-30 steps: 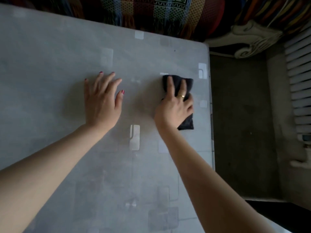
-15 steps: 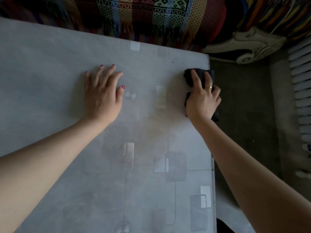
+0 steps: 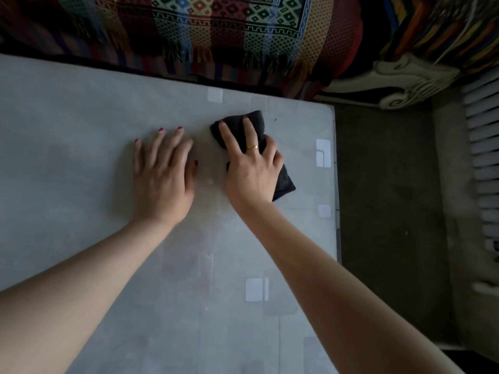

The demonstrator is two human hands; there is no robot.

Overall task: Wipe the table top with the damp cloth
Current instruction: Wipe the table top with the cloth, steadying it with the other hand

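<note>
Where the dark cloth (image 3: 280, 182) lies bunched on the table top (image 3: 81, 147), it sits toward the far right part of the surface, a short way in from the right edge. Its fabric is near-black and soft-looking, crumpled into a narrow waist beneath the palm, with one lobe showing past the fingertips and another past the heel of the hand. The right hand (image 3: 252, 168) presses flat upon it, fingers spread over the cloth rather than curled around it; a gold ring (image 3: 253, 147) is worn on one finger. Just to the left, the left hand (image 3: 162, 168) rests palm-down and empty on the bare surface, fingers extended, close beside the right hand but apart from it. The table top is pale grey with faint lighter square patterns. Open surface extends left and near of both hands. Beyond the far edge hangs a multicoloured patterned throw (image 3: 216, 31) with a fringe. Right of the table is dark floor (image 3: 386, 198), and a white ribbed radiator (image 3: 483, 157) stands at the right margin.
</note>
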